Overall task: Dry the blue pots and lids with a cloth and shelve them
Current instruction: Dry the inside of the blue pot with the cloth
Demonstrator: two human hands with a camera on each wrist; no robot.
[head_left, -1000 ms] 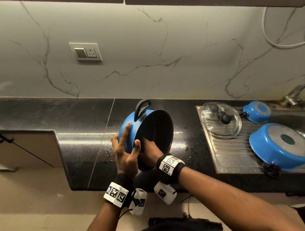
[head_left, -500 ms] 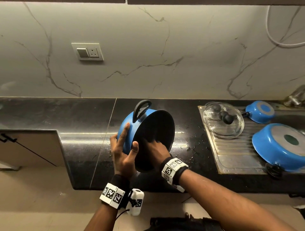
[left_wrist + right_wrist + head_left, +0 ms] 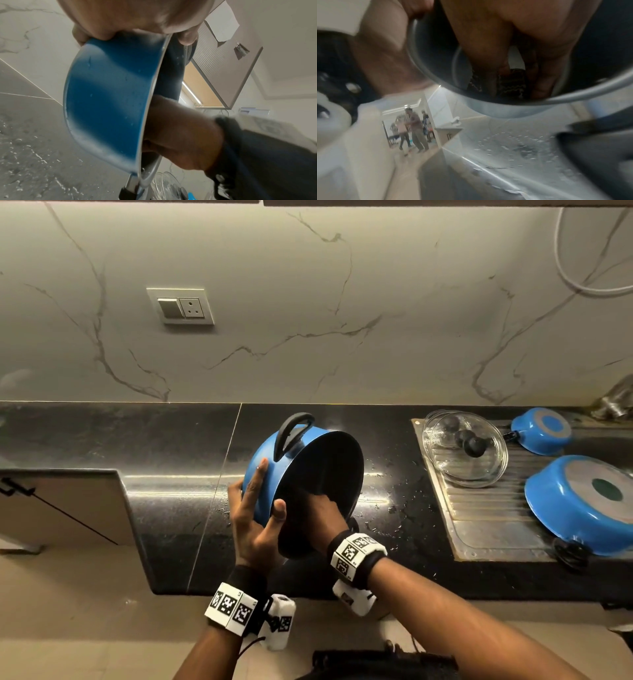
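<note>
My left hand [image 3: 255,518] holds a blue pot [image 3: 267,474] tipped on its side above the black counter. Its fingers lie along the blue outside and its thumb hooks over the rim. The pot's dark inside faces right and one black loop handle points up. My right hand [image 3: 322,515] reaches into the pot. In the right wrist view its fingers [image 3: 488,54] hold a dark patterned cloth [image 3: 513,82] against the inner wall. The left wrist view shows the wet blue wall [image 3: 106,101] and my right wrist [image 3: 180,128] going in past the rim.
On the steel drainboard [image 3: 479,529] at the right lie glass lids [image 3: 462,450], a small blue saucepan [image 3: 543,431] and a large blue pot [image 3: 582,501], both pots upside down. Water drops speckle the counter [image 3: 394,508]. A tap [image 3: 616,402] stands far right.
My right hand has shifted a little to the right inside the pot. The left hand keeps the same hold and the pot stays tilted in place.
</note>
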